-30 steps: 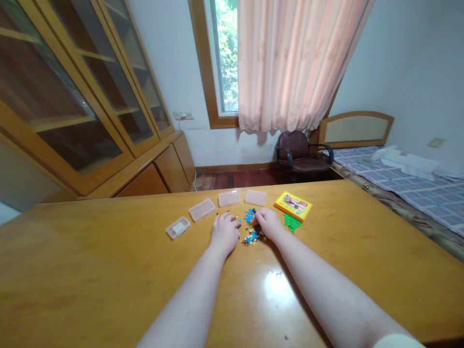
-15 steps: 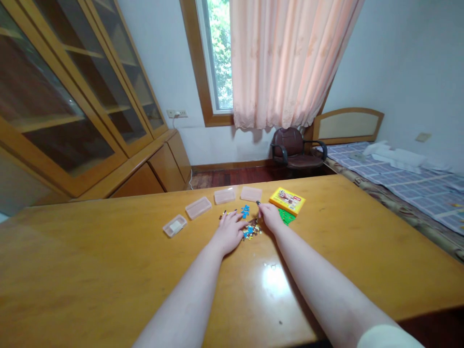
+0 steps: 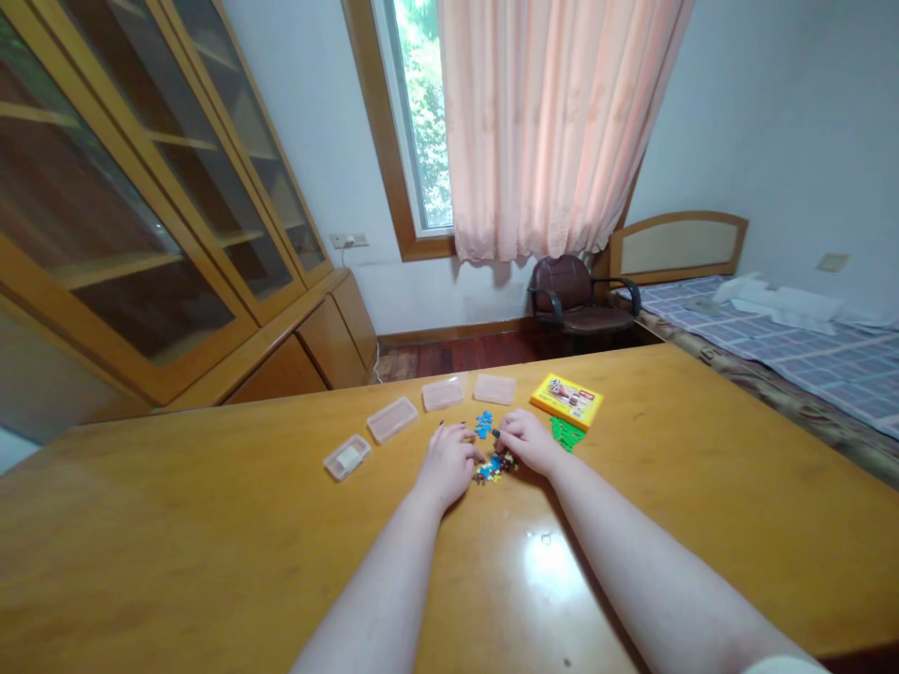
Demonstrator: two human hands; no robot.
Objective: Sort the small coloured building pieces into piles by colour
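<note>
A pile of small mixed pieces (image 3: 490, 470), blue, white, yellow and brown, lies on the wooden table (image 3: 245, 524) between my hands. My left hand (image 3: 450, 465) rests at the pile's left side with its fingers spread. On the right, my right hand (image 3: 528, 440) has its fingers bent together at the pile's upper edge; whatever is between the fingertips is too small to make out. Just beyond the pile sits a small group of blue pieces (image 3: 484, 424). Green pieces (image 3: 566, 433) lie to the right of my right hand, beside a yellow box (image 3: 567, 401).
Four shallow clear plastic trays stand in an arc beyond my hands: one at far left (image 3: 346, 459) with a white item, then a second (image 3: 392, 420), a third (image 3: 443, 394) and a fourth (image 3: 494, 388). A brown chair (image 3: 576, 292) stands behind the table.
The view has shifted slightly. My right hand has moved in toward the pile and my left hand, closing the gap between them. My left hand's fingers have drawn in a little.
</note>
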